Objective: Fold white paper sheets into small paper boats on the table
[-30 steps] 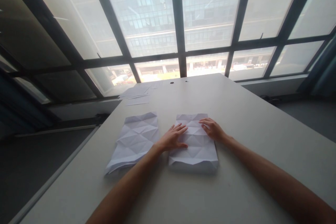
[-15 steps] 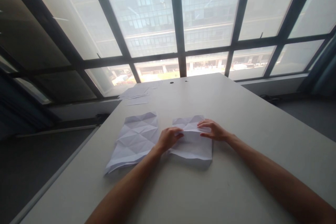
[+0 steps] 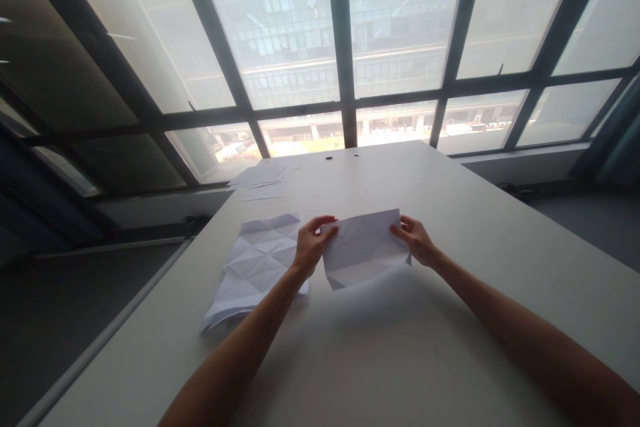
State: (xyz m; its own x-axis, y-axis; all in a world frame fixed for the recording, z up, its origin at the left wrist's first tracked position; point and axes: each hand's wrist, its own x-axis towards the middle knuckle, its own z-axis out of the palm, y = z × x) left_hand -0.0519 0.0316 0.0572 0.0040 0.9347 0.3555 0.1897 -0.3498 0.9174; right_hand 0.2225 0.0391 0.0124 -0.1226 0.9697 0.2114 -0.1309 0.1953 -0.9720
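Observation:
A folded sheet of white paper (image 3: pixel 367 247) is held up above the table between both hands, its lower edge tilted toward me. My left hand (image 3: pixel 313 243) pinches its upper left corner between thumb and fingers. At the upper right edge, my right hand (image 3: pixel 416 240) grips it the same way, thumb on the near face. Left of it lie creased white sheets (image 3: pixel 260 253), with crossing fold lines on the top one; my left forearm partly covers their near right side.
The white table (image 3: pixel 400 360) stretches toward large windows (image 3: pixel 400 27). Several flat paper sheets (image 3: pixel 260 177) lie at its far left edge. Near the far end is a small dark round hole (image 3: pixel 329 158). Dark floor (image 3: pixel 85 300) borders the table on the left.
The paper has been lifted off the table, with its upper edge raised. Both hands have moved to its upper corners, the right hand now gripping the edge rather than resting on top.

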